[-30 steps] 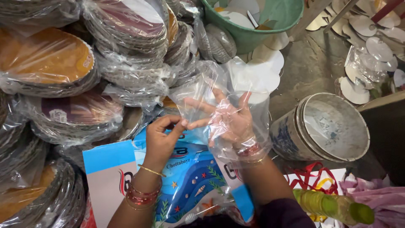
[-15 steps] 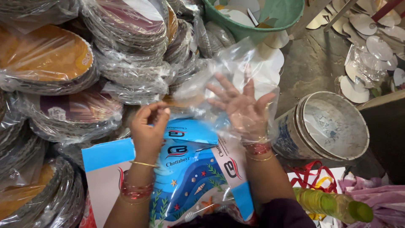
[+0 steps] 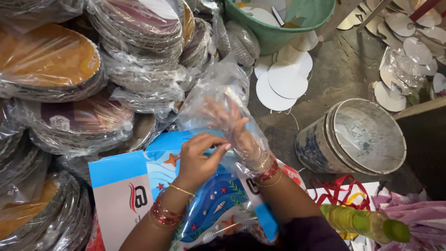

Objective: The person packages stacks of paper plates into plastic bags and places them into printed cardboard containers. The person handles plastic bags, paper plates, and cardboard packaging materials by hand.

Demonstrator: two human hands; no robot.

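- The clear plastic bag point(image 3: 218, 100) is standing lengthwise up the frame, mouth toward the person, above the blue printed sheets point(image 3: 204, 200).
- The right hand point(image 3: 232, 128) is sitting inside it, fingers spread but blurred by film.
- The left hand point(image 3: 200, 155) is pinching the bag's edge.

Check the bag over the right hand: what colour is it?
Clear, see-through plastic bag; the right hand shows through it. Head view.

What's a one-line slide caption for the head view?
Right hand inside a clear plastic bag, left hand pinching its edge, beside bagged plate stacks.
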